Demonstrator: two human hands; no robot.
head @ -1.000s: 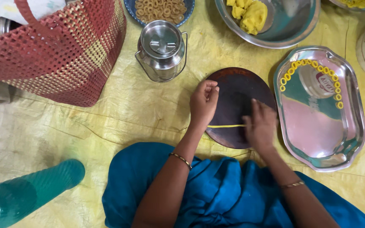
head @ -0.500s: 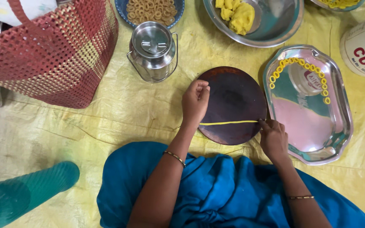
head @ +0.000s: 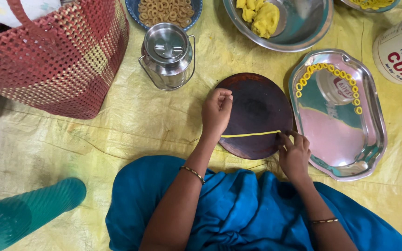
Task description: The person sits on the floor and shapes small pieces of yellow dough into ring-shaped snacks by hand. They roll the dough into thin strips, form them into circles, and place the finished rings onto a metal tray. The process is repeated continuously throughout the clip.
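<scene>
From the head camera, one thin yellow rope of dough (head: 251, 134) lies on the round dark wooden board (head: 257, 104), its long axis running left to right across the board's near part, rising slightly rightward. The left hand (head: 216, 113), fingers curled, rests on its left end; the right hand (head: 294, 153) pinches its right end. One oval steel tray (head: 345, 144) carries about fifteen small yellow dough rings (head: 327, 68). One lidded steel can (head: 168, 55) stands behind the board.
</scene>
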